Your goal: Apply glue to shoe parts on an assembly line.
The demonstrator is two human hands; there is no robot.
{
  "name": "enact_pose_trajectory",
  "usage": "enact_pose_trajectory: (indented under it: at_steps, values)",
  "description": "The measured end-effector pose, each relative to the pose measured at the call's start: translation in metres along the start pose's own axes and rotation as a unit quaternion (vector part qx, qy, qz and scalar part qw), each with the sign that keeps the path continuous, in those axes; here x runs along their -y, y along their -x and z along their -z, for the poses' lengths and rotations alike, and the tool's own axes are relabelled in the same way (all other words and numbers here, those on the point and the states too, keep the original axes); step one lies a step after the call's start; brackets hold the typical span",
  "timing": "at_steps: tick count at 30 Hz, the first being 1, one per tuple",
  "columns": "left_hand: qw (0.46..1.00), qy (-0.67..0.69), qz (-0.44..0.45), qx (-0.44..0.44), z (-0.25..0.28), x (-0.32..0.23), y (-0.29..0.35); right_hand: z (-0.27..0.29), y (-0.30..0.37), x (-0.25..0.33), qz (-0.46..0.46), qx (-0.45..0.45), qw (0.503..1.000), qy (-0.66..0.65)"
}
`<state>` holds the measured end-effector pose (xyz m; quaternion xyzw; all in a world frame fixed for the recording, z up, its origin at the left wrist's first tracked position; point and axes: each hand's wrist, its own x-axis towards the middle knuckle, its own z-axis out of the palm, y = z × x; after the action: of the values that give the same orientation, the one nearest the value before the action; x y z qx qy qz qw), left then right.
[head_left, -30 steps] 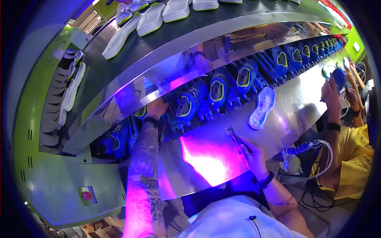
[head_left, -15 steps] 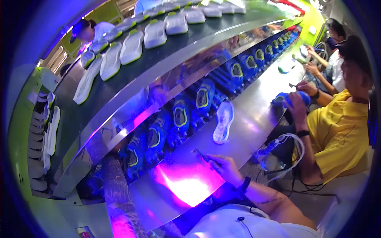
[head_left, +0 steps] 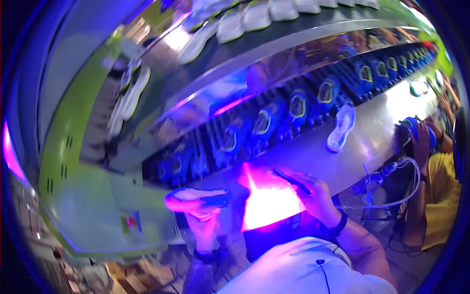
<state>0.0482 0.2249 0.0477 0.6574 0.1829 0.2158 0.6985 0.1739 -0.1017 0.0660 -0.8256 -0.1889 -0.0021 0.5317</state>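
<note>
My left hand (head_left: 203, 223) is raised at the near side of the bench, gripping a shoe (head_left: 188, 198) from below. Purple light tints the shoe, so its own colours are hard to read. My right hand (head_left: 319, 198) is closed round a slim dark hand tool (head_left: 290, 179), whose tip points up and to the left over the brightly lit patch of bench. The tool's exact kind is not clear. On the metal bench (head_left: 374, 115), beyond my right hand, lies a loose white sole (head_left: 341, 128). Blue shoes (head_left: 264, 121) stand in a row on the rack behind the bench.
White soles (head_left: 257, 17) line the dark upper belt (head_left: 293, 27). More soles (head_left: 134, 95) stand in a rack at the left, by a green machine panel (head_left: 88, 191). At the right a co-worker in a yellow shirt (head_left: 440, 196) handles a blue shoe, near a coiled hose (head_left: 416, 188).
My view has swung left. My left arm, which reached towards the shoe rack, has drawn back, and that hand now holds a shoe. My right hand still grips the dark tool.
</note>
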Motion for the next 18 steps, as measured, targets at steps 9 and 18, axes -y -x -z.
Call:
enact_pose_trajectory:
  at_steps: [9, 18]
  values:
    - [0.903, -0.280, -0.325, -0.006, -0.027, -0.046, 0.057, -0.061, 0.038, 0.092, 0.084, 0.098, 0.992, -0.012]
    - [0.726, -0.346, -0.575, 0.150, 0.002, -0.058, 0.053, -0.019, 0.044, 0.101, 0.023, 0.091, 0.995, -0.035]
